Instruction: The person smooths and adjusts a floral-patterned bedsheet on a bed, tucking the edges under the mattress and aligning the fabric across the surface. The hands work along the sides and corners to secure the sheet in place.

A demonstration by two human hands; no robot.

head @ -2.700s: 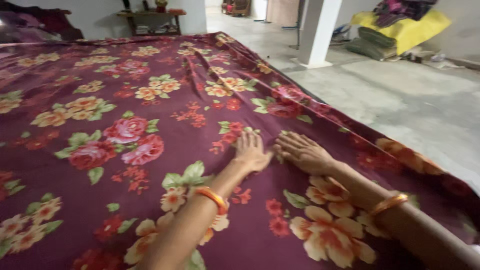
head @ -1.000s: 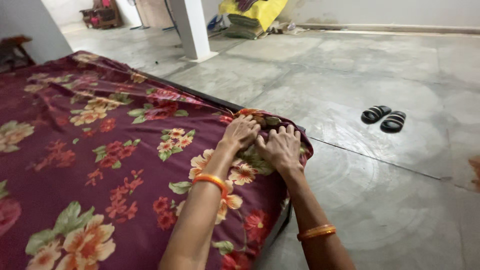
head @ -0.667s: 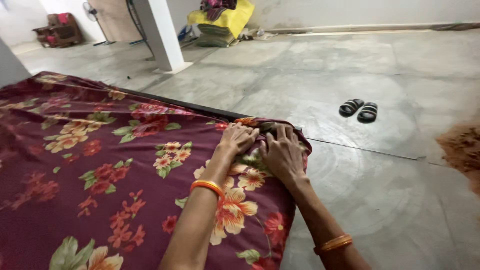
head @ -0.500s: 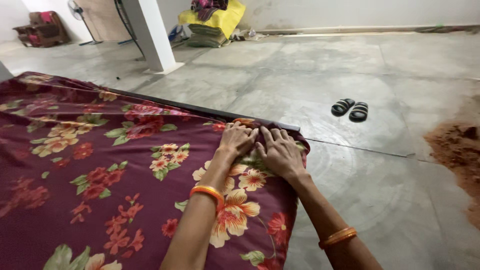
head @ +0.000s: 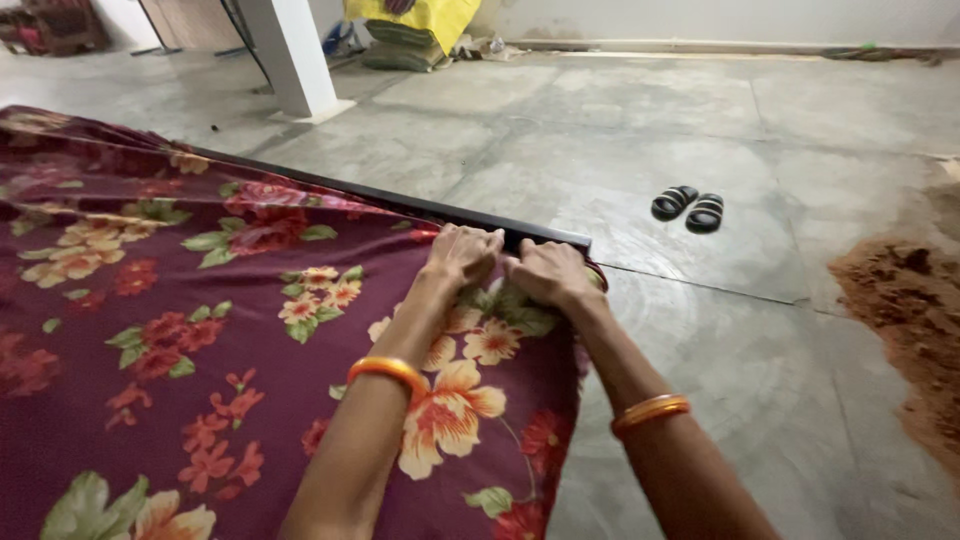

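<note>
Head view: we've got both hands at the far corner of the bed, side by side & touching at the knuckles. Left hand point(head: 462, 256) is curled shut, fingers bunched into the floral bedsheet point(head: 200, 330) right at the corner edge. Right hand point(head: 545, 272) is closed too, fist gripping the same sheet just beside the left one. Sheet is maroon w/ red, orange & cream flowers; it covers the bed top from the left of the view to the corner & hangs down the near side below our right wrist. Dark bed frame edge point(head: 440, 208) shows bare along the far side, just beyond the fingers. Orange bangle point(head: 388, 370) on left wrist, orange bangle pair point(head: 651, 410) on right wrist.

Past the bed: grey concrete floor point(head: 700, 120); pair of black slippers point(head: 688, 206) well apart from the bed, to the right. Heap of reddish-brown soil point(head: 905, 320) at right edge. White pillar point(head: 290, 55) & yellow bundle point(head: 410, 20) far back.
</note>
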